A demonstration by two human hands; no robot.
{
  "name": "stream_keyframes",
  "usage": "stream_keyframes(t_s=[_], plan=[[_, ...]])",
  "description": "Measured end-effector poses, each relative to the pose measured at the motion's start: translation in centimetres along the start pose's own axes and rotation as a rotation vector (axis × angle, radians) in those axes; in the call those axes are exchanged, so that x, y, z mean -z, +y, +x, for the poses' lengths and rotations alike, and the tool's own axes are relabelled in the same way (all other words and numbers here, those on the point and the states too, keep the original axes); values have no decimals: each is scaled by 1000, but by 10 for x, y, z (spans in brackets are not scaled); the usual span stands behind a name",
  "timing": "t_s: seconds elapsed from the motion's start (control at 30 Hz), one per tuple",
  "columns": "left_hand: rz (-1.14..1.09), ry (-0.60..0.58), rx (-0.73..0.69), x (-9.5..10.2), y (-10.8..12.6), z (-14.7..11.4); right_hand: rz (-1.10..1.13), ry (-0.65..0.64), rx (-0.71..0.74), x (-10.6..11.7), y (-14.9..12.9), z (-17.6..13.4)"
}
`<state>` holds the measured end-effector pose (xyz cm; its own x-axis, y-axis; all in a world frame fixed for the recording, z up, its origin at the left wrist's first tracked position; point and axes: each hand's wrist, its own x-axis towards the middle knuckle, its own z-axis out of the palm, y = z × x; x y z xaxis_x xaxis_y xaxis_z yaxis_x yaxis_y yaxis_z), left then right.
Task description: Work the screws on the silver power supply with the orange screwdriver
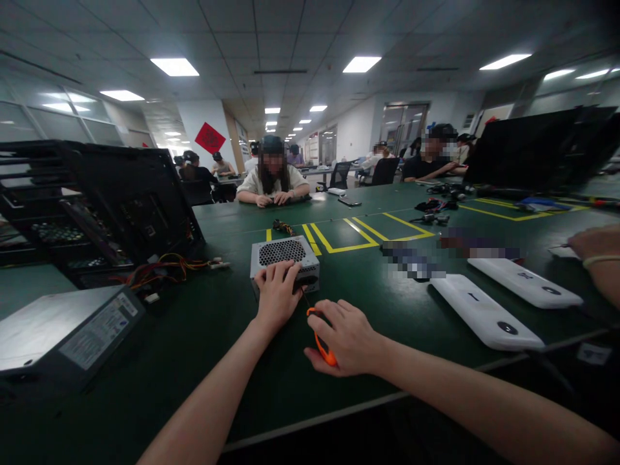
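A grey computer power supply (277,250) with a honeycomb grille on top sits on the green table in front of me. My left hand (279,290) grips its near side, fingers bent over the top edge. Just right of it, my right hand (346,336) is closed around an orange-handled screwdriver (325,349). The thin shaft points at the power supply's near right side, by a dark opening. Whether the tip touches a screw is hidden by my fingers. A bundle of cables (283,227) lies behind the unit.
An open black computer case (130,206) stands at left, with loose wires (169,266) before it. Another power supply (62,336) lies nearer. White power banks (484,310) lie at right, near another person's hand (598,248). A person (274,177) sits opposite. Yellow tape (343,247) marks the table.
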<state>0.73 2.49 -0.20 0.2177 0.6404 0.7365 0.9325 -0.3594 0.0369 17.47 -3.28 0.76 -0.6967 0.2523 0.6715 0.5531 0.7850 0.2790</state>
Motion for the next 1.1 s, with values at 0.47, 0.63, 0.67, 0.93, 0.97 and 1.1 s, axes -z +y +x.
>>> stream_keyframes(t_s=[0.47, 0.63, 0.67, 0.93, 0.97, 1.1], plan=[[5, 14, -8, -3, -1, 0, -81, 89, -45, 3, -7, 6], [-15, 11, -14, -2, -2, -1, 62, 91, 96, -2, -2, 0], [-17, 11, -13, -1, -2, -1, 83, 79, 120, -4, -3, -2], [-10, 15, -5, -1, -2, -1, 276, -63, 137, -1, -6, -3], [-9, 14, -7, -2, -3, -1, 262, -78, 167, 0, -6, -3], [-6, 10, -8, -1, -3, -1, 194, -42, 232, 0, -4, -2]])
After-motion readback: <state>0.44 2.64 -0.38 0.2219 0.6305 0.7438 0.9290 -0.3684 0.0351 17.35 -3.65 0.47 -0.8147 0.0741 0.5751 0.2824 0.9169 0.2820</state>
